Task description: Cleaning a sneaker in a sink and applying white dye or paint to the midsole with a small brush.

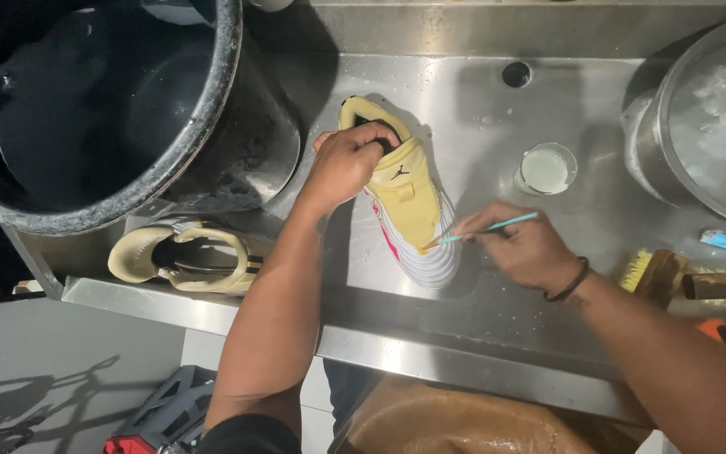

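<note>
**Scrubbing a sneaker on a wet steel bench**

While water is beading on the steel bench point(497, 109), a big black tub point(102, 109) is sitting at the far left, filling that corner and leaving little room there. Just below it, a cream shoe point(182, 256) is lying on its side near the bench's front edge.

Moving right, the left hand point(348, 164) is closing its grip around the collar of a yellow and white sneaker point(409, 202), fingers hooked into the opening. The sneaker is resting on the bench near the middle, toe pointing toward the person. It looks light, with a soft upper and a firmer sole, and likely slippery while wet, so the collar seems the surest hold.

Next, the right hand point(523, 248) is pinching a slim teal brush point(485, 229), its tip touching the sneaker's side near the toe.

Further right, a small cup of pale liquid point(545, 168) is standing apart from the sneaker, with open steel around it. At the far right a large metal pot point(707, 118) of foamy water is crowding the corner, and a wooden scrub brush point(657, 273) is lying near the front edge, beside the right forearm.
</note>
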